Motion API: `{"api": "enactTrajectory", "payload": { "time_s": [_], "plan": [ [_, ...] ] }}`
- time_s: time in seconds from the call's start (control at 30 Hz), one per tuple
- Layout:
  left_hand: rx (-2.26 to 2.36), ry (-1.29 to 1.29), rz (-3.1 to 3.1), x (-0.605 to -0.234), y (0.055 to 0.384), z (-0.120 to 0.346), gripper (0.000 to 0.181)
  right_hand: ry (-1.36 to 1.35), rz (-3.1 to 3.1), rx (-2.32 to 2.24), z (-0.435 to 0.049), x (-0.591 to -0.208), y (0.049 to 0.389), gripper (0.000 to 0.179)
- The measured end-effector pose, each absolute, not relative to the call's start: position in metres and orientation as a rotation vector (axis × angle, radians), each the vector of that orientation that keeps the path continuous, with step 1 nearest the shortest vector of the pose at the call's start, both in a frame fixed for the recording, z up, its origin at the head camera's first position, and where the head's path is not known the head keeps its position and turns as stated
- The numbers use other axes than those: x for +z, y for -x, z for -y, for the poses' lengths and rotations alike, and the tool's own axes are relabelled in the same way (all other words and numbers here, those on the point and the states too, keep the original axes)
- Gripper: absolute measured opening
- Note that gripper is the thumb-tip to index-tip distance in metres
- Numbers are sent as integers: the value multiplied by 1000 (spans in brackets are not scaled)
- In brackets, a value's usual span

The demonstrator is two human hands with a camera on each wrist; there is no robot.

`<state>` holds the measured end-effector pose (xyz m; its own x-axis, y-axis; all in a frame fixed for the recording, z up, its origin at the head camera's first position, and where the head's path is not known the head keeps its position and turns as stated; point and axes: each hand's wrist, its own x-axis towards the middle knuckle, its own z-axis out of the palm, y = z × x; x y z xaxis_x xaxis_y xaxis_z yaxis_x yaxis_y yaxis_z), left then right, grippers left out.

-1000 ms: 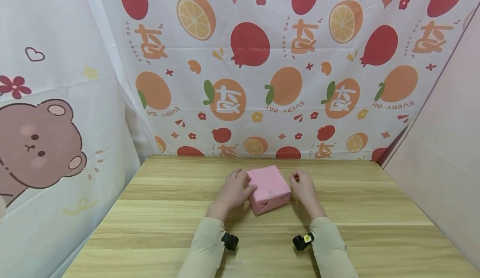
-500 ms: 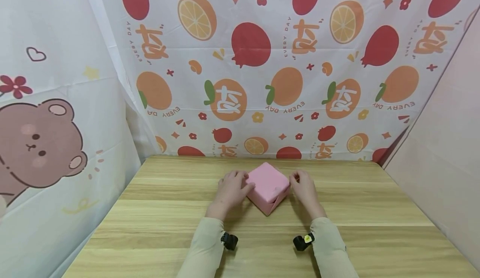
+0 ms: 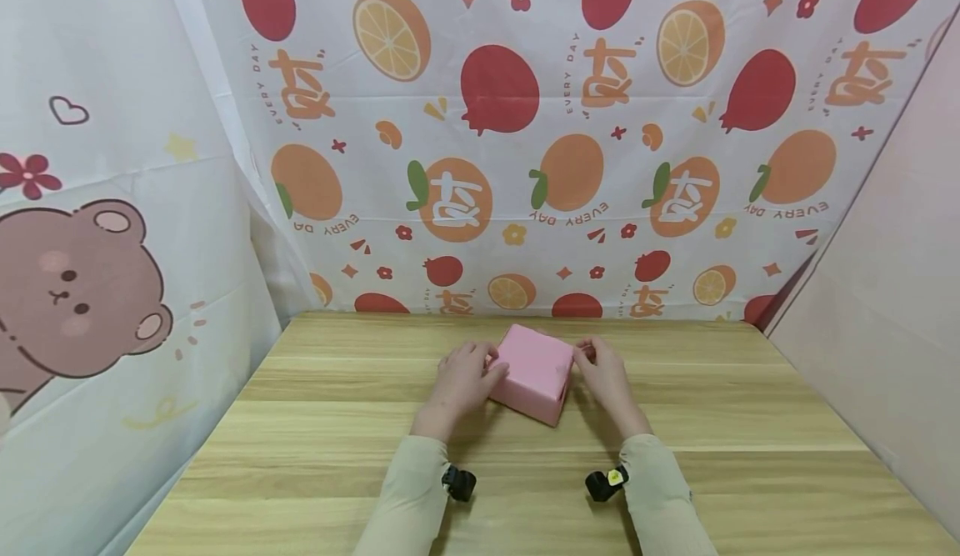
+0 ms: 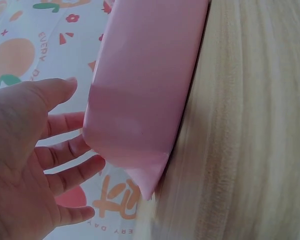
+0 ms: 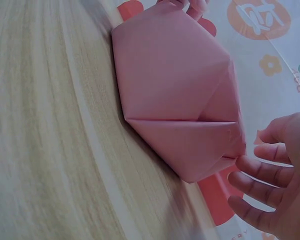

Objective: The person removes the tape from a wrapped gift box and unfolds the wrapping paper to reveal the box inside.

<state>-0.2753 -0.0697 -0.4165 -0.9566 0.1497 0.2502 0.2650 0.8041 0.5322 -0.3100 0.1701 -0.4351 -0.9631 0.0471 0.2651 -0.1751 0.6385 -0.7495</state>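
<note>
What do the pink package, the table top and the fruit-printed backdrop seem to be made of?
Pink package: probably smooth paper wrapping with a slight sheen, as creases and folded flaps suggest; its inside is hidden.
Table top: smooth wood or wood-look laminate, judging by streaky grain.
Backdrop: likely thin, matte fabric, given soft wrinkles and fold lines.

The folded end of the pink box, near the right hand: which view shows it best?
Right wrist: the folded end appears large, with clear creases. The head view shows only a narrow strip of it; the left wrist view shows another, plainer side instead.
</note>
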Motion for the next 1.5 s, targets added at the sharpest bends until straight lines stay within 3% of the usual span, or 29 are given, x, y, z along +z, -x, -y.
{"api": "enactTrajectory", "payload": {
  "time_s": [0.3,0.63,1.5],
  "plan": [
    [-826,365,2751,-417,276,69,20,-197,2637,1275,-170,-437,312,29],
    [-836,429,2735,-417,277,66,16,-331,2709,1297,-168,-440,311,53],
    [-816,469,2735,-417,276,65,15,-340,2545,1097,-164,-442,311,11]
  ]
}}
